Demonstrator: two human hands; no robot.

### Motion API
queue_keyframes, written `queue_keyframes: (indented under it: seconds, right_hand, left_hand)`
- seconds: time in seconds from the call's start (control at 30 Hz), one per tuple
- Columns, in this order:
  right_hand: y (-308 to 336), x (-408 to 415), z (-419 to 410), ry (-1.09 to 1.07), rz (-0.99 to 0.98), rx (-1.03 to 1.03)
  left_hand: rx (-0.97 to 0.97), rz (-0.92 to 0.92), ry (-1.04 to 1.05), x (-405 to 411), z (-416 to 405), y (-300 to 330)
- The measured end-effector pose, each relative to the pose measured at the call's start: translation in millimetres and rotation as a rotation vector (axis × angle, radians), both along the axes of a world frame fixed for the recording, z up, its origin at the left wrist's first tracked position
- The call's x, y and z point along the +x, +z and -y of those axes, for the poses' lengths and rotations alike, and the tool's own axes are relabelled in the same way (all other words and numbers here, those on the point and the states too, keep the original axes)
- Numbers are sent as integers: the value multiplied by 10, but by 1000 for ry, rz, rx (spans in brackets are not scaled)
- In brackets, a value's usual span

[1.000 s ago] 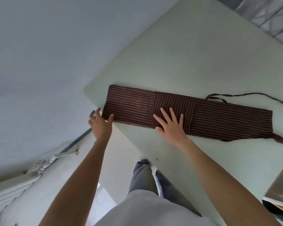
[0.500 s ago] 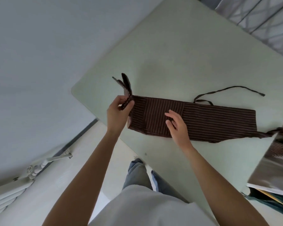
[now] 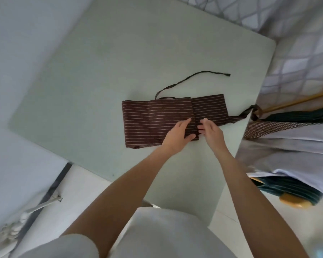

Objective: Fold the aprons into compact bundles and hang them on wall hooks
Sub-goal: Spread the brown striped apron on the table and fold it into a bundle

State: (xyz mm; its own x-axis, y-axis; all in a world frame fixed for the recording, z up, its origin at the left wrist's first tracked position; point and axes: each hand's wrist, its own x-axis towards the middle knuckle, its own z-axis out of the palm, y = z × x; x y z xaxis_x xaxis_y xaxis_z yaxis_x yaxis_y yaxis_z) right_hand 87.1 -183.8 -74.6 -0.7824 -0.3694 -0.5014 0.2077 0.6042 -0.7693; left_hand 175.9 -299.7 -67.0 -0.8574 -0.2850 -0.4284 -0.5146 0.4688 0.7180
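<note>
Folding step underway: brown striped apron (image 3: 157, 120) is lying mid-table as a doubled band, w/ a single layer still sticking out toward 3 o'clock. Left hand (image 3: 177, 135) is pressing the folded flap flat, fingers nearly straight, thumb wrapping the near edge. Right hand (image 3: 211, 132) is resting beside it, fingers loosely curled; can't tell if it's gripping cloth. Next prob. another fold toward 3, tucking the loose strap (image 3: 192, 79) at 12. Table (image 3: 101, 71) is giving plenty of room at 9–12; its edge at 3 is near.
</note>
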Motion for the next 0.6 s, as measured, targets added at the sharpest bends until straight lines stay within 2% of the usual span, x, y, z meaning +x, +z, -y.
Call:
queue_keyframes:
  seconds: [0.1,0.17,0.2,0.3,0.37,0.47,0.6]
  right_hand:
    - [-91,4,62,146,-99,146]
    - [-128,8,151,200,-185,241]
    - [-153,0,192,222,-224,281]
    - [-234,-38,323,272,-335,431]
    - [-241,-54,414,294,-392,543]
    - [-262,-64,506,303,-406,601]
    - [-216,-144,447,249,-446,460]
  left_hand:
    - [-331,-38,20,246,297,-58]
    - [-532,-37,164,576,569,-84]
    - [-556,-2,269,753,677,-109]
    - [-336,189,518,1158,809,-177]
    - [-220,200,531,1252,768,-190]
    - [-283,27,490,1230,674,-187]
    - [-411,-112,489,1150,599,-213]
